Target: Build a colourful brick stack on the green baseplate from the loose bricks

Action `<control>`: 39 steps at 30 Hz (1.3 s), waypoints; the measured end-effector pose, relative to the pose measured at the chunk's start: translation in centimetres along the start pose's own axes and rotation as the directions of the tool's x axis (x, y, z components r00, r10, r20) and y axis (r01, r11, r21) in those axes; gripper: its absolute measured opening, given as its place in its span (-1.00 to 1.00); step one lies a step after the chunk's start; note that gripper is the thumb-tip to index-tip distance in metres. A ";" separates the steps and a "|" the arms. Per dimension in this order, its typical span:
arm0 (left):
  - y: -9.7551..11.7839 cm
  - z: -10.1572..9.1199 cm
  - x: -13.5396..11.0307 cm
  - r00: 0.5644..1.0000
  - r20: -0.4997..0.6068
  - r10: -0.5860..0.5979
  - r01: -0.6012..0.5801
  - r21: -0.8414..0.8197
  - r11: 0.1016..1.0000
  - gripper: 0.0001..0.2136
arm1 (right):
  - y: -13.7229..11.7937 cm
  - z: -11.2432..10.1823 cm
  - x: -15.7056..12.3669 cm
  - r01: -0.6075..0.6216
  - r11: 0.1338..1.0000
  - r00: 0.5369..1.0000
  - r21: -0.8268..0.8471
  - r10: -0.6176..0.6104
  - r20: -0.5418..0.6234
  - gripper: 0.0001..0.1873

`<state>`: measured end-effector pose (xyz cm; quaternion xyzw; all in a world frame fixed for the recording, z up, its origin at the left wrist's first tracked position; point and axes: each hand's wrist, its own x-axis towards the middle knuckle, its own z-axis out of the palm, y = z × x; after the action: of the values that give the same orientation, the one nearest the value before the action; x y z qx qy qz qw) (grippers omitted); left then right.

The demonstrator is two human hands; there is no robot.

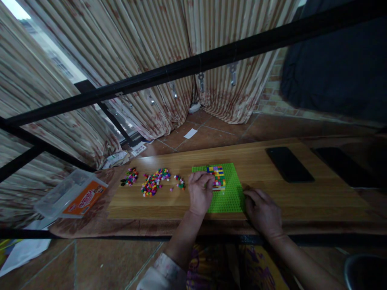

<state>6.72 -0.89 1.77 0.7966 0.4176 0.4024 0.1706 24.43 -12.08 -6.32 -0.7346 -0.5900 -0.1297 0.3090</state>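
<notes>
A bright green studded baseplate lies on the wooden board. Rows of small coloured toy bricks are set on its upper middle, in yellow, blue, red, green, orange and white. My left hand is over the plate's left part, right beside these rows. Its thumb and forefinger are pinched together; whatever is between them is too small to make out. At the plate's right edge rests my right hand, fingers curled and their tips against the edge. Part of the brick rows is hidden behind my left fingers.
Loose bricks lie in several piles on the board to the left. A clear plastic box with an orange label stands at far left. A black phone-like slab lies to the right. A dark metal bar crosses beyond the board.
</notes>
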 end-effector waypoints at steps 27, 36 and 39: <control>0.0 0.2 -1.7 0.996 0.005 0.092 -0.091 0.205 0.974 -0.83 | 0.1 0.2 -0.2 -0.004 1.000 1.000 -0.019 0.004 0.000 -0.77; 0.2 -1.1 -1.9 0.999 0.000 0.051 -0.049 0.270 0.962 -0.72 | 0.3 0.5 -0.2 0.018 1.000 1.000 0.002 -0.018 -0.011 -0.78; 0.7 -1.1 -1.8 0.997 0.005 0.077 -0.074 0.321 0.944 -0.71 | 0.4 0.6 -0.2 0.014 1.000 1.000 -0.005 -0.014 -0.024 -0.78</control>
<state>5.58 -2.81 1.97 0.8277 0.4473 0.3382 0.0214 24.66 -11.89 -6.98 -0.7296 -0.5910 -0.1419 0.3135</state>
